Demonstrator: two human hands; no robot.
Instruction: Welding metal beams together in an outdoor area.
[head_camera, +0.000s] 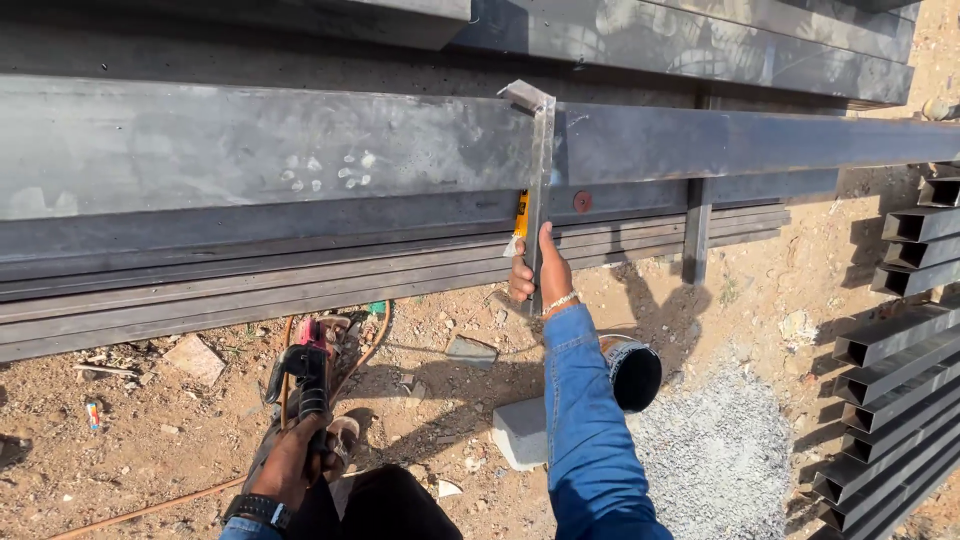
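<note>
My right hand (532, 272), in a blue sleeve with a bracelet, grips the lower end of a flat steel angle bar (541, 170) held upright across a long grey steel beam (250, 150). A yellow tool (520, 215), partly hidden, sits along the bar just above that hand. Down at the lower left, my left hand (290, 465), wearing a black watch, is closed around a black and red power tool (305, 375) that hangs low over the sandy ground with an orange cable trailing from it.
More steel sections lie stacked behind and under the beam. Black rectangular tubes (890, 400) are piled at the right. On the dirt lie a concrete block (520, 432), a black round container (632, 372), a gravel heap (715, 450) and scattered stones.
</note>
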